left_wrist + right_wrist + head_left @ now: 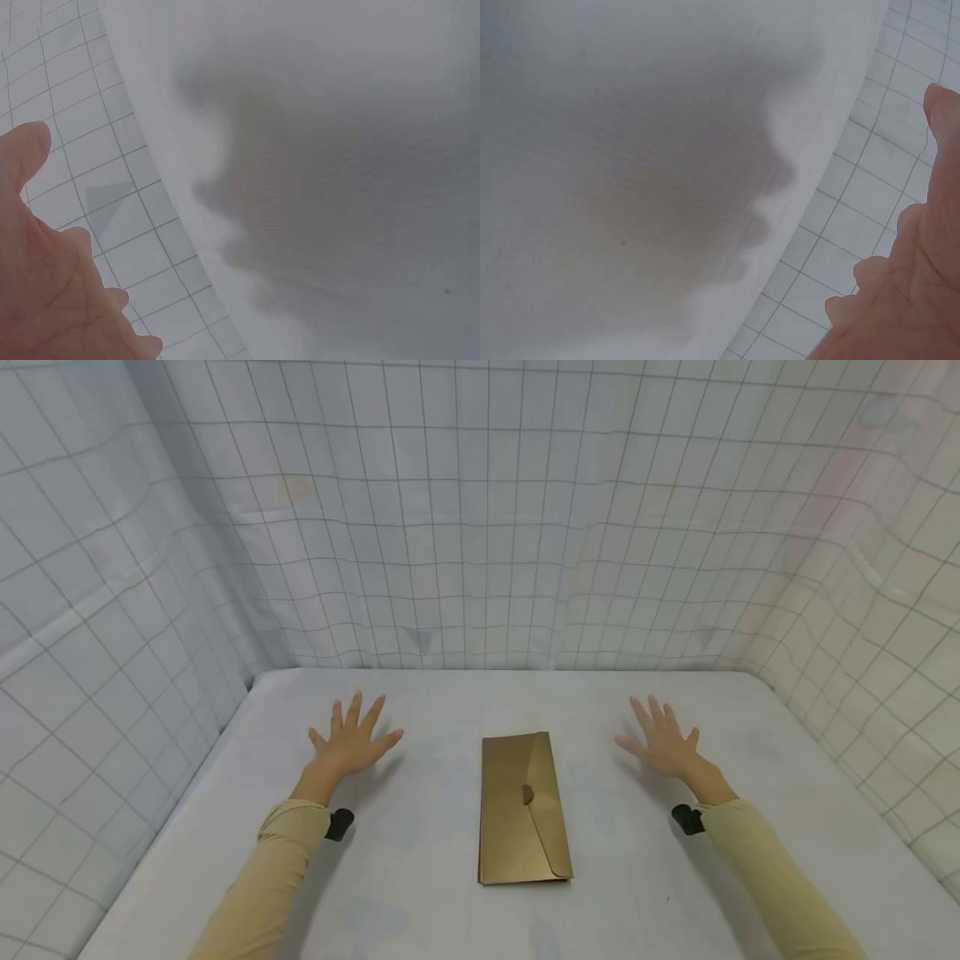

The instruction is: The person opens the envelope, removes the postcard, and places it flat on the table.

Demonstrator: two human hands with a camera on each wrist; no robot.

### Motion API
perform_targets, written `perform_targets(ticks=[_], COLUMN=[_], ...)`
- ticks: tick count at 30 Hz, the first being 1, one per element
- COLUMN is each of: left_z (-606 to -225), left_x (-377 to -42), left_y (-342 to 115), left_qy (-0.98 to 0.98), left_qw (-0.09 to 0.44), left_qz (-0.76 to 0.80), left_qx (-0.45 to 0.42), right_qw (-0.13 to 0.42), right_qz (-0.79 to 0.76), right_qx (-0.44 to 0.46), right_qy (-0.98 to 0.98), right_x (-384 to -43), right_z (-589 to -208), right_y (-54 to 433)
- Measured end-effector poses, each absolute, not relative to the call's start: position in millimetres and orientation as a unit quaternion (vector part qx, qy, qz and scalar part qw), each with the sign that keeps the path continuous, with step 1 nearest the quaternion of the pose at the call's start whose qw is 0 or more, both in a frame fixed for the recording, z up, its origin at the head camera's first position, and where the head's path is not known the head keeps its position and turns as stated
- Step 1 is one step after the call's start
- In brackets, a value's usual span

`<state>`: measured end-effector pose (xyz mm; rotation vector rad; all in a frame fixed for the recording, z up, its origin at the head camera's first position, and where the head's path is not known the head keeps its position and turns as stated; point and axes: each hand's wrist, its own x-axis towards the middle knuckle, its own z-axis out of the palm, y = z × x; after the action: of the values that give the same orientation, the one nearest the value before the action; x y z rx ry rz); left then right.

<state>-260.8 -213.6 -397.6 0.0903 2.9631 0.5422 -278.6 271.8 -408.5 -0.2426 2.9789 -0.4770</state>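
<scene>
The envelope [512, 814] lies on the desk [420, 885] between our left hand [349, 747] and right hand [666, 747], touched by neither. Both are spread and empty; we seem poised before any handling, and taking hold would call for reaching inward.

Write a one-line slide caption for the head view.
The left hand and right hand, both spread wide, flank a gold envelope lying flap-side up on a white tabletop.
</scene>
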Motion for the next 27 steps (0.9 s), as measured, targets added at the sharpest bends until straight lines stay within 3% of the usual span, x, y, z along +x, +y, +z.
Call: perform_targets(ticks=[27], left_z=[-401], left_x=[-248], left_y=[-183], left_qy=[0.954], left_qw=[0.077], left_qz=[0.286], left_qx=[0.053], right_qw=[0.030], right_qz=[-0.187], right_qx=[-0.099], right_qy=[0.977], right_x=[-265], right_z=[-413], right_y=[267])
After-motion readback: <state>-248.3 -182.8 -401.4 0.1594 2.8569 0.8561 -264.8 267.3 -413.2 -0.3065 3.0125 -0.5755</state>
